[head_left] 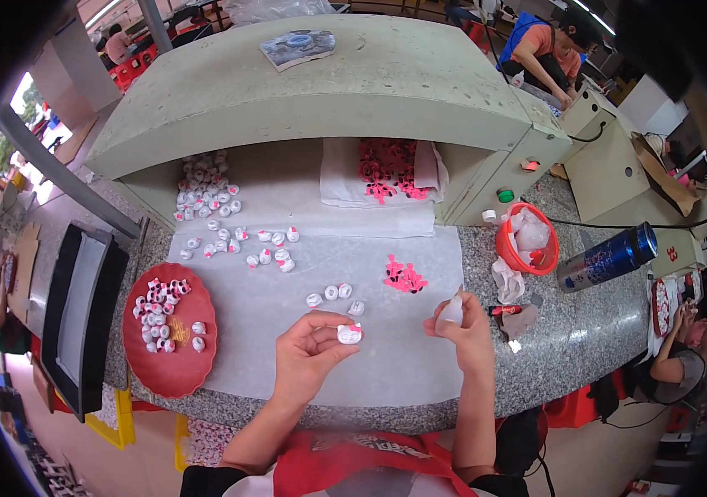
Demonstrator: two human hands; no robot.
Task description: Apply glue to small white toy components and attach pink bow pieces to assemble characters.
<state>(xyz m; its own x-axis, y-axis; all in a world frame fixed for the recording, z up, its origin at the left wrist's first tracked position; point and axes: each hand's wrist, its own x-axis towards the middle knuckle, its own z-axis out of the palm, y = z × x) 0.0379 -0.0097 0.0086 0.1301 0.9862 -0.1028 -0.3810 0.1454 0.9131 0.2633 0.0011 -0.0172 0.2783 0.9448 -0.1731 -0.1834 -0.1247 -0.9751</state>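
Between the thumb and fingertips of my left hand (313, 349) is a small white figurine head (349, 334) with a pink patch. My right hand (464, 331) is closed around a small white squeeze bottle (452, 311), its narrow tip pointing up and away from me. The two hands are apart, both over the white paper sheet (403, 364). Just beyond my left hand lie a few loose white heads (331, 292). A small pile of pink and black pieces (404, 275) lies beyond my right hand.
A red scalloped plate (173, 383) with several white heads is at left, beside a black tray (80, 319). Ahead stands a pale metal hood (312, 99), with more heads and pink pieces inside. At right are a red basket (527, 269) and a blue bottle (608, 258). Other people sit around.
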